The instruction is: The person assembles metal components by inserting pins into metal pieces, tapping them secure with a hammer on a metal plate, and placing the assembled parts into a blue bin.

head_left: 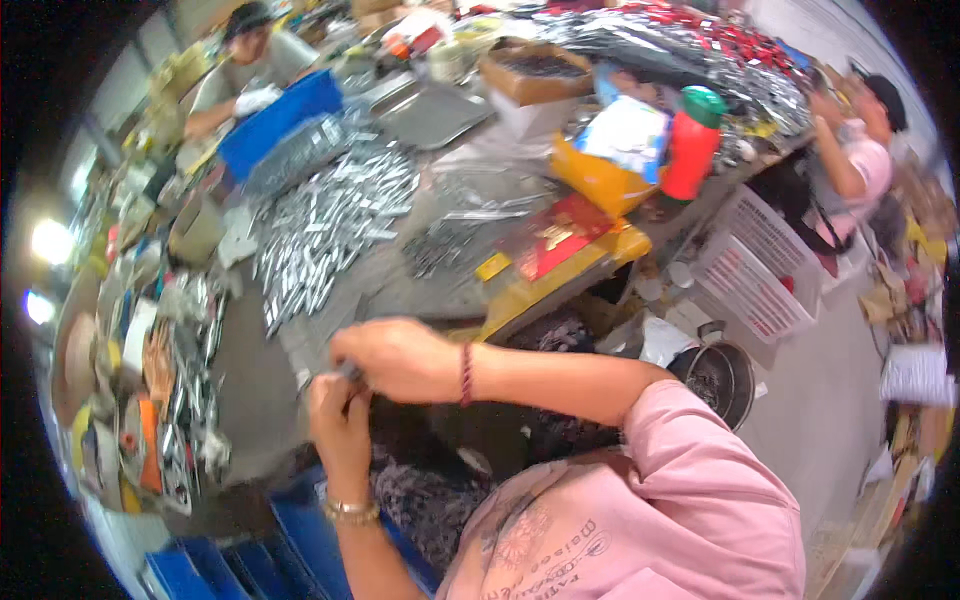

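Observation:
My left hand (340, 410) and my right hand (402, 358) meet over the near edge of the worktable (370, 297). Both sets of fingers are closed around a small dark grey piece (350, 371), mostly covered by the fingers and blurred, so its kind is unclear. Beyond them lies a spread heap of small shiny metal strips (335, 215). To the right of that heap is a smaller pile of thin dark pieces (440, 247). A red packet (567, 236) with gold print lies farther right on the tabletop.
A blue bin (280, 122) tilts toward the metal heap, beside a co-worker (255, 70). A red bottle (692, 150) with a green cap stands at the table's right side. On the floor are a white crate (755, 262) and a metal pot (728, 385). Blue bins (225, 570) sit below left.

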Motion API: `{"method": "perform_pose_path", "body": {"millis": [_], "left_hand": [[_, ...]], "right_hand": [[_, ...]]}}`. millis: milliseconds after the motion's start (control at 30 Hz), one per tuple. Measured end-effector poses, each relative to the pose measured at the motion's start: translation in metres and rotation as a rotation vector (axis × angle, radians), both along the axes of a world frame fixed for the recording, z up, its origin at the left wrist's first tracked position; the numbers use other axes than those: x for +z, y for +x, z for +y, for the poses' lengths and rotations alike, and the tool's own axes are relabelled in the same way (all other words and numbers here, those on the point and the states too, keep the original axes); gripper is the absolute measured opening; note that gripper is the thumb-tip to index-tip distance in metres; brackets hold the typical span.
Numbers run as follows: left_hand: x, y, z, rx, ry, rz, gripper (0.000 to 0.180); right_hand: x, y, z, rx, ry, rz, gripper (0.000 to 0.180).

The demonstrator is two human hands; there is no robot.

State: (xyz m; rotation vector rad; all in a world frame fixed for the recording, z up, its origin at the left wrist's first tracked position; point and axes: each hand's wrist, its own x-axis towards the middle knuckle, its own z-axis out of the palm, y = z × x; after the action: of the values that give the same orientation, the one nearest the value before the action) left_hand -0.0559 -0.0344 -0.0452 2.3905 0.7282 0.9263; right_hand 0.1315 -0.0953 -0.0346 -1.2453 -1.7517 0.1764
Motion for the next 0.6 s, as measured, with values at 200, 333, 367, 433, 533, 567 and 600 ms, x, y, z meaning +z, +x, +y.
{"method": "perform_pose_path", "body": {"millis": [200,333,367,433,533,567,600], "left_hand": [[0.007,0.023,-0.001,-0.025,-0.038,-0.018,0.011],[0.006,0.014,-0.006,0.045,-0.074,-0.004,0.011],[0.005,0.012,-0.006,0.069,-0.076,-0.002,0.011],[0.005,0.011,-0.007,0.06,-0.094,-0.012,0.011],[0.006,0.01,-0.007,0.059,-0.092,-0.008,0.011],[0.006,0.01,-0.006,0.052,-0.084,0.001,0.011],[0.006,0.01,-0.006,0.057,-0.084,0.002,0.011]], "right_hand": [[0.019,0.034,-0.023,-0.141,-0.254,0.107,0.048],[0.024,0.023,-0.02,-0.042,-0.313,0.147,0.045],[0.023,0.021,-0.019,-0.044,-0.318,0.124,0.046],[0.023,0.021,-0.017,-0.044,-0.324,0.099,0.047],[0.023,0.021,-0.016,-0.03,-0.365,0.091,0.048],[0.024,0.021,-0.016,-0.027,-0.319,0.04,0.047],[0.024,0.019,-0.016,-0.022,-0.273,-0.01,0.047]]}}
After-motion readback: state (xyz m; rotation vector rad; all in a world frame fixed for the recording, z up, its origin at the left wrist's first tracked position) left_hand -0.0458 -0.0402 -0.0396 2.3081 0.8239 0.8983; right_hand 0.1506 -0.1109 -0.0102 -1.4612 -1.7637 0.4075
